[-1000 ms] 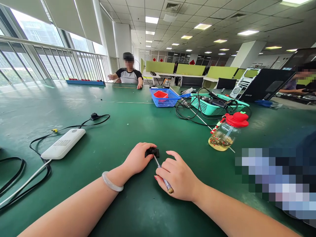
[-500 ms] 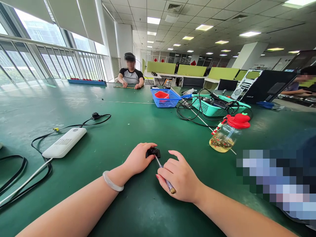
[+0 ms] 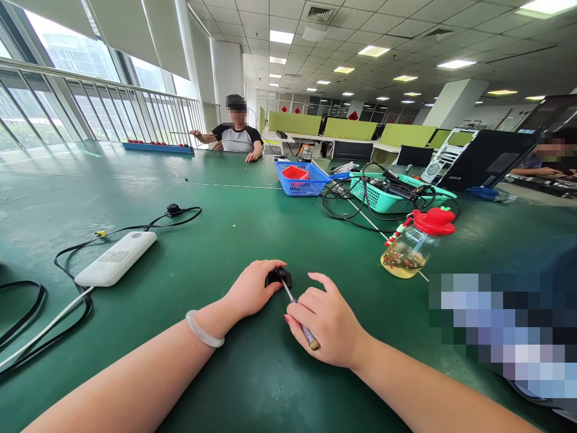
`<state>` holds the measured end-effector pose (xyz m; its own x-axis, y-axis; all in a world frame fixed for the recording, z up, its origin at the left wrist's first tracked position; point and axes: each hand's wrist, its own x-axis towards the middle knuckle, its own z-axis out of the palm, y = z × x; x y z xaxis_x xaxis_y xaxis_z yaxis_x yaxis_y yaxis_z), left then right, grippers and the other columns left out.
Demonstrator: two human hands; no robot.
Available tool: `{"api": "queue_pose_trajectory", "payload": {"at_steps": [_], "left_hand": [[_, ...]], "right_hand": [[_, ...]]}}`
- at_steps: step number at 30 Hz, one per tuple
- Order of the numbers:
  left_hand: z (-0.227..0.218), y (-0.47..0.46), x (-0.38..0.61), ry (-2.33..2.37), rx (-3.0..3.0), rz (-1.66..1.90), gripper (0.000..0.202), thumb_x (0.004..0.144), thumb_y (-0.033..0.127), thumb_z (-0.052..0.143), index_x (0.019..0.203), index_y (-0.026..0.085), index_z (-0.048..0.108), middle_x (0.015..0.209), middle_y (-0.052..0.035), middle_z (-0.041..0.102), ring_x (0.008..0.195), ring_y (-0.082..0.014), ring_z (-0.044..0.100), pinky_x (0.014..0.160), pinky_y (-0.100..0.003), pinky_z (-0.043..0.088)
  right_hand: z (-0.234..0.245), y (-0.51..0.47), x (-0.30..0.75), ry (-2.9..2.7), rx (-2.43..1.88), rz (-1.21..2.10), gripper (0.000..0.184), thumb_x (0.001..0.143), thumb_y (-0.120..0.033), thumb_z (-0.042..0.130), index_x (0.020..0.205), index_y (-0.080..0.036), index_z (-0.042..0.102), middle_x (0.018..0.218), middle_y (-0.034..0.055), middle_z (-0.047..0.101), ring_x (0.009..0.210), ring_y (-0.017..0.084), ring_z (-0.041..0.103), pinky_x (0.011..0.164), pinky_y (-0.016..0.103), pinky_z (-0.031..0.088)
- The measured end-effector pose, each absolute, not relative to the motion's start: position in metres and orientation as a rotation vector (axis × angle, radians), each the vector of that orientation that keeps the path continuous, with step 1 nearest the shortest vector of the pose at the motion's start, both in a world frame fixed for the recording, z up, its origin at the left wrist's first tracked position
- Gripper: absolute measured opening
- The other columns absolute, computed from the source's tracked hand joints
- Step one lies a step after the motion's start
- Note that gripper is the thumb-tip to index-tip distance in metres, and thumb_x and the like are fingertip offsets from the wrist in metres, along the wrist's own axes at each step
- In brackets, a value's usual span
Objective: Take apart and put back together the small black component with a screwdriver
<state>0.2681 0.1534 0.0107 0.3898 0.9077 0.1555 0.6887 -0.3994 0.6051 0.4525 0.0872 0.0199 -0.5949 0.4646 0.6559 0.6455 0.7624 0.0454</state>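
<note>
The part is small, black and blocky, its finer details too small to read; it sits on the tabletop ahead of the wearer. The left hand pinches it between thumb and fingers. The right hand grips a screwdriver, one finger lifted clear; its thin metal shaft slants up to the part, and its handle ends in amber.

Counted on the tabletop: one part, one screwdriver, one white power strip-like block, one red-lidded bottle, two baskets, one blue and one teal.

The surface is green and slightly glossy. One person sits across it. Railings line the windows at left; green partitions stand behind under lit ceiling panels.
</note>
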Motion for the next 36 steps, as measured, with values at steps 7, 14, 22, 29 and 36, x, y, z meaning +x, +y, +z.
{"api": "queue_pose_trajectory", "payload": {"at_steps": [7, 14, 22, 29, 36], "left_hand": [[0.0093, 0.1546, 0.2672, 1.35, 2.2, 0.671, 0.038, 0.08, 0.021, 0.058, 0.118, 0.027, 0.06, 0.115, -0.0029, 0.068, 0.108, -0.0236, 0.058, 0.098, -0.042, 0.047], [0.0079, 0.1551, 0.2674, 1.332, 2.206, 0.692, 0.035, 0.08, 0.021, 0.058, 0.114, 0.027, 0.059, 0.114, -0.0027, 0.068, 0.107, -0.0237, 0.059, 0.097, -0.042, 0.047], [0.007, 0.1555, 0.267, 1.318, 2.233, 0.705, 0.033, 0.081, 0.023, 0.056, 0.113, 0.026, 0.06, 0.112, -0.003, 0.069, 0.107, -0.0235, 0.06, 0.097, -0.041, 0.048], [0.0077, 0.1545, 0.267, 1.346, 2.23, 0.691, 0.041, 0.079, 0.018, 0.056, 0.119, 0.026, 0.059, 0.116, -0.0038, 0.068, 0.11, -0.0241, 0.059, 0.099, -0.041, 0.047], [0.0082, 0.1547, 0.2669, 1.352, 2.217, 0.682, 0.039, 0.08, 0.02, 0.057, 0.119, 0.026, 0.058, 0.115, -0.0031, 0.068, 0.11, -0.0234, 0.059, 0.099, -0.04, 0.047]], "right_hand": [[0.0193, 0.0869, 0.4524, -2.275, -0.833, -0.373, 0.017, 0.086, -0.018, 0.05, 0.072, -0.02, 0.059, 0.058, -0.0036, 0.05, 0.057, 0.012, 0.044, 0.101, 0.043, 0.038], [0.0217, 0.0857, 0.4523, -2.259, -0.817, -0.376, 0.018, 0.085, -0.016, 0.05, 0.069, -0.019, 0.059, 0.056, -0.0034, 0.05, 0.055, 0.012, 0.044, 0.099, 0.042, 0.041], [0.0215, 0.0859, 0.453, -2.259, -0.804, -0.374, 0.019, 0.084, -0.015, 0.049, 0.067, -0.02, 0.058, 0.056, -0.0035, 0.047, 0.054, 0.012, 0.042, 0.098, 0.042, 0.041], [0.0194, 0.0874, 0.4525, -2.369, -0.745, -0.36, 0.021, 0.085, -0.018, 0.049, 0.067, -0.02, 0.059, 0.056, -0.0034, 0.049, 0.057, 0.012, 0.043, 0.101, 0.043, 0.038], [0.0195, 0.0864, 0.4518, -2.324, -0.782, -0.345, 0.02, 0.085, -0.017, 0.049, 0.069, -0.02, 0.059, 0.056, -0.0039, 0.049, 0.055, 0.012, 0.042, 0.101, 0.043, 0.038]]}}
